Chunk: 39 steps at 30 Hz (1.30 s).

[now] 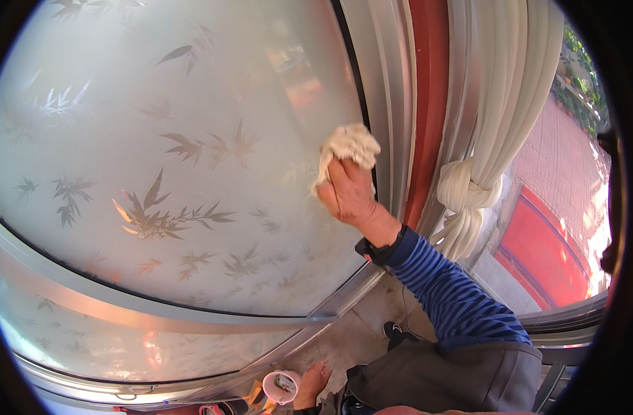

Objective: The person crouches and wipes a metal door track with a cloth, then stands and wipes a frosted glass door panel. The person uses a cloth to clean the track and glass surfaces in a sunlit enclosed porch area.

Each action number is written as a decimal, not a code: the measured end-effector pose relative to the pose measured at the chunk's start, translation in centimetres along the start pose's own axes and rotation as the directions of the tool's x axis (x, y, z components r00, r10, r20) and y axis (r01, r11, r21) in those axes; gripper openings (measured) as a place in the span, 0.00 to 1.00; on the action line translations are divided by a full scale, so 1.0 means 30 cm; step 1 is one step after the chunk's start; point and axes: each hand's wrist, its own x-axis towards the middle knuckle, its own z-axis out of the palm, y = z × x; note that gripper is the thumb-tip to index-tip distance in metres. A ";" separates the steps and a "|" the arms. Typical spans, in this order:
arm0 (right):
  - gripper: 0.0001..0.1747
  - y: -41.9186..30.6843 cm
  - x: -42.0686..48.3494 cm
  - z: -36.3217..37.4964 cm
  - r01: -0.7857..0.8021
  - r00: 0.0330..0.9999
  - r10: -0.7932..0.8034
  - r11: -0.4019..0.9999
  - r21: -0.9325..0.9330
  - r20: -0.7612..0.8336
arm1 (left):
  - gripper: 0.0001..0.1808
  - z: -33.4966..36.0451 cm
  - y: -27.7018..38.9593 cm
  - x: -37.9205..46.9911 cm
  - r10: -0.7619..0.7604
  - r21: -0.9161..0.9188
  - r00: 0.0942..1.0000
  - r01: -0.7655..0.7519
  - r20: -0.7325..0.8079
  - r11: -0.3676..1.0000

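My right hand grips a crumpled cream cloth. The cloth lies against a frosted glass pane with a bamboo-leaf pattern, close to the pane's dark right-hand edge. A dark band is on that wrist, below a blue striped sleeve. Low in the view, my left hand hangs with loosely spread fingers and nothing visible in it. Just left of it is a small pink plastic basket with some small items inside; whether the hand touches it I cannot tell.
A silver metal frame borders the pane below. To the right stand a red post and a knotted white curtain, with a red mat beyond. My shoe is on the tiled floor. Tools lie at the bottom.
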 end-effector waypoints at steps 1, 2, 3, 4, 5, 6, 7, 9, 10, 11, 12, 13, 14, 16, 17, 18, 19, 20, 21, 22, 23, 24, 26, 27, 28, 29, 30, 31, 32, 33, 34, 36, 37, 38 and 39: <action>0.26 0.004 0.093 -0.007 0.000 0.999 -0.001 0.999 -0.036 -0.038 | 0.23 0.004 0.003 0.008 0.003 -0.007 1.000 -0.003 -0.013 1.000; 0.30 0.006 0.193 -0.018 0.046 0.994 -0.055 0.995 -0.088 -0.096 | 0.23 0.009 0.006 0.014 0.006 -0.015 1.000 -0.006 -0.026 1.000; 0.32 0.003 0.285 -0.042 0.085 0.986 -0.099 0.991 -0.105 -0.135 | 0.23 0.016 0.011 0.021 0.005 -0.022 0.999 -0.005 -0.036 1.000; 0.33 -0.005 0.364 -0.063 0.073 0.986 -0.087 0.993 -0.098 -0.142 | 0.23 0.018 0.012 0.021 0.013 -0.025 0.999 -0.014 -0.046 1.000; 0.33 -0.012 0.428 -0.076 0.137 0.961 -0.156 0.986 -0.097 -0.229 | 0.23 0.021 0.014 0.021 0.020 -0.027 0.998 -0.022 -0.056 0.999; 0.33 -0.012 0.473 -0.084 0.166 0.946 -0.187 0.981 -0.101 -0.266 | 0.23 0.020 0.013 0.025 0.030 -0.028 0.997 -0.032 -0.065 0.999; 0.33 -0.009 0.492 -0.087 0.164 0.947 -0.184 0.982 -0.094 -0.264 | 0.23 0.021 0.013 0.030 0.039 -0.031 0.997 -0.042 -0.073 0.999; 0.34 -0.006 0.418 -0.084 0.142 0.965 -0.148 0.989 -0.045 -0.216 | 0.23 0.027 0.011 0.038 0.059 -0.039 0.995 -0.063 -0.084 0.997; 0.34 -0.003 0.341 -0.070 0.114 0.976 -0.122 0.992 -0.055 -0.181 | 0.23 0.029 0.008 0.046 0.082 -0.024 0.995 -0.084 -0.057 0.996; 0.35 0.003 0.245 -0.054 0.040 0.996 -0.046 0.996 -0.085 -0.077 | 0.23 0.030 0.001 0.050 0.104 -0.007 0.994 -0.104 -0.028 0.995; 0.35 0.007 0.130 -0.044 0.060 0.997 -0.064 0.993 -0.098 -0.045 | 0.23 0.035 -0.004 0.058 0.123 0.010 0.992 -0.123 -0.003 0.992; 0.35 0.007 0.017 -0.040 0.030 0.998 -0.023 0.992 -0.126 0.056 | 0.23 0.047 -0.007 0.061 0.106 0.002 0.994 -0.106 -0.008 0.994; 0.35 0.004 -0.085 -0.036 -0.017 0.996 0.023 0.998 -0.065 0.088 | 0.23 0.066 -0.008 0.054 0.086 -0.006 0.996 -0.086 -0.012 0.996; 0.35 0.014 -0.205 -0.036 -0.080 0.989 0.078 0.997 0.005 0.126 | 0.23 0.108 -0.010 0.030 0.045 -0.021 0.999 -0.046 -0.019 0.999; 0.35 0.013 -0.225 -0.041 -0.085 0.988 0.083 0.996 0.012 0.127 | 0.23 0.120 -0.014 0.018 0.025 -0.024 0.999 -0.025 -0.021 0.999; 0.35 0.007 -0.215 -0.047 -0.062 0.997 0.060 0.997 0.052 0.048 | 0.23 0.128 -0.019 0.015 0.006 -0.031 1.000 -0.006 -0.027 0.999; 0.35 0.005 -0.176 -0.050 -0.066 0.995 0.064 0.998 0.024 0.078 | 0.23 0.133 -0.026 0.006 0.012 -0.028 0.999 -0.013 -0.033 1.000; 0.35 0.005 -0.111 -0.046 -0.048 0.998 0.047 0.999 0.025 0.028 | 0.23 0.133 -0.034 -0.010 0.020 -0.023 0.999 -0.021 -0.038 1.000; 0.35 0.006 -0.030 -0.043 -0.041 0.999 0.041 0.999 0.028 -0.027 | 0.23 0.127 -0.042 -0.011 0.031 -0.015 0.999 -0.032 -0.043 0.999; 0.35 0.013 0.056 -0.041 -0.040 0.997 0.041 0.999 0.032 -0.058 | 0.23 0.121 -0.050 -0.006 0.036 -0.004 0.999 -0.036 -0.034 0.999; 0.35 0.021 0.131 -0.036 -0.094 0.995 0.094 0.996 0.004 -0.020 | 0.22 0.117 -0.057 -0.005 0.036 0.005 0.999 -0.036 -0.023 0.999; 0.35 0.024 0.184 -0.027 -0.020 0.991 0.024 0.999 0.031 -0.130 | 0.22 0.116 -0.063 -0.007 0.036 0.011 0.999 -0.036 -0.011 0.999; 0.35 0.027 0.222 -0.013 0.001 0.989 -0.004 1.000 -0.020 -0.150 | 0.22 0.120 -0.072 0.010 0.002 0.038 1.000 -0.001 -0.030 0.999; 0.36 0.026 0.204 -0.013 0.015 0.983 -0.012 1.000 0.014 -0.181 | 0.22 0.129 -0.075 0.015 -0.014 0.047 0.999 0.016 -0.040 0.999; 0.36 0.015 0.159 -0.019 -0.020 0.989 0.023 1.000 0.023 -0.146 | 0.22 0.134 -0.079 0.019 -0.002 0.018 0.999 0.003 -0.052 1.000; 0.36 0.000 0.094 -0.031 -0.071 0.992 0.074 0.997 0.030 -0.101 | 0.22 0.136 -0.084 0.024 0.010 -0.010 0.998 -0.010 -0.064 1.000; 0.36 -0.024 0.020 -0.048 -0.088 0.994 0.090 0.996 0.033 -0.066 | 0.22 0.143 -0.087 0.024 0.019 -0.039 0.997 -0.022 -0.078 0.999; 0.36 -0.040 -0.037 -0.065 -0.090 0.992 0.095 0.994 0.063 -0.080 | 0.22 0.151 -0.087 0.023 0.007 -0.048 0.997 -0.011 -0.081 0.999; 0.36 -0.040 -0.071 -0.081 -0.112 0.994 0.112 0.993 0.029 0.005 | 0.22 0.156 -0.087 0.021 -0.006 -0.054 0.997 0.001 -0.082 0.999; 0.36 -0.035 -0.083 -0.092 -0.107 0.994 0.106 0.994 0.021 0.030 | 0.22 0.159 -0.086 0.021 -0.018 -0.059 0.996 0.013 -0.082 0.998; 0.36 -0.029 -0.082 -0.100 -0.049 0.999 0.049 0.999 0.016 -0.017 | 0.22 0.160 -0.084 0.020 -0.004 -0.047 0.997 0.000 -0.078 0.999; 0.33 0.001 -0.023 -0.101 -0.080 0.996 0.080 0.997 -0.013 -0.048 | 0.22 0.155 -0.077 0.020 0.029 -0.017 0.998 -0.031 -0.064 0.999; 0.31 0.020 0.019 -0.096 -0.109 0.993 0.107 0.993 -0.044 -0.041 | 0.22 0.151 -0.071 0.027 0.029 -0.017 0.998 -0.030 -0.063 0.999; 0.29 0.040 0.061 -0.089 -0.140 0.989 0.138 0.990 -0.034 -0.060 | 0.22 0.147 -0.066 0.029 0.025 -0.018 0.998 -0.026 -0.060 0.999; 0.28 0.033 0.075 -0.094 -0.085 0.987 0.083 0.996 -0.008 -0.137 | 0.22 0.142 -0.060 0.026 0.017 -0.020 0.998 -0.018 -0.054 1.000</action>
